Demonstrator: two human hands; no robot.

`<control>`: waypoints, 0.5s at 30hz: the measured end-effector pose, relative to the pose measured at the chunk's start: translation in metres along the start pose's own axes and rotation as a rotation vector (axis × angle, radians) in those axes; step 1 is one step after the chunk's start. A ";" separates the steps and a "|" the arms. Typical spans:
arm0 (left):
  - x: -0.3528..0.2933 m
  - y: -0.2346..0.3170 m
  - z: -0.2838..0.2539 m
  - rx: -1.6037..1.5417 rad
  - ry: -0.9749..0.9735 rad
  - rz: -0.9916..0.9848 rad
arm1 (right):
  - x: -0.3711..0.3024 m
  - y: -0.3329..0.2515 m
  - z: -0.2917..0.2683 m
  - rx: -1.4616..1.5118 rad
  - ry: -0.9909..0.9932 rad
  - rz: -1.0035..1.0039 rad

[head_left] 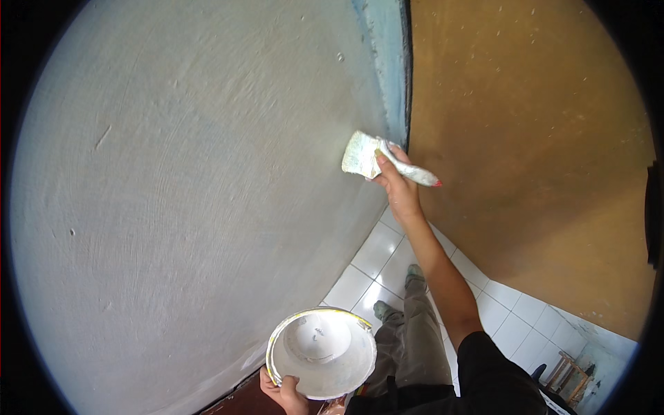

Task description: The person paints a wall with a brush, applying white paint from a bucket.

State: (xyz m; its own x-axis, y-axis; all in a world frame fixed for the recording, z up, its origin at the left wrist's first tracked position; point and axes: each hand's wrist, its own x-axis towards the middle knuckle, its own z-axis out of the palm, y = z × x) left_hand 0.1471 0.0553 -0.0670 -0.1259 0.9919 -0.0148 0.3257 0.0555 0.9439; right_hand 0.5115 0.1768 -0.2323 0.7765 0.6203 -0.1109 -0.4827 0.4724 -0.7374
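My right hand (395, 178) is closed round a wide paintbrush (362, 155) near its ferrule. White paint coats the brush, and its handle ends in a red tip. The bristles point left, close to the grey-white painted wall (207, 152); whether they touch it I cannot tell. Low in the view, my left hand (283, 394) grips the rim of a white paint bucket (285, 346), thumb over the edge. Paint smears line the bucket's inside, and a yellow line runs along its rim. Most of the fingers lie hidden behind the bucket.
A brown wooden door or panel (526, 152) stands on the right, beside a strip of light blue wall (393, 69) with a dark edge. White floor tiles (377, 249) lie below, where my feet stand. At lower right is a small wooden stool or frame (568, 377).
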 end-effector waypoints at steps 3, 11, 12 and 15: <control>0.001 -0.007 -0.009 -0.009 -0.024 -0.023 | -0.008 0.015 -0.005 0.094 -0.108 -0.011; 0.007 -0.034 -0.022 -0.034 -0.056 0.014 | -0.020 0.164 -0.097 -0.043 0.282 0.222; 0.006 -0.037 -0.020 -0.044 -0.072 0.011 | -0.018 0.165 -0.107 -0.125 0.333 0.211; 0.008 -0.035 -0.032 -0.011 -0.025 0.009 | -0.026 0.145 -0.063 -0.191 0.232 0.149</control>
State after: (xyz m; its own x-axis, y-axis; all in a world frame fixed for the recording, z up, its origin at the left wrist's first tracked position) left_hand 0.1050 0.0581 -0.0901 -0.0997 0.9949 -0.0141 0.3166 0.0452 0.9475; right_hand 0.4470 0.1896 -0.3786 0.7850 0.5045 -0.3595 -0.5303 0.2473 -0.8110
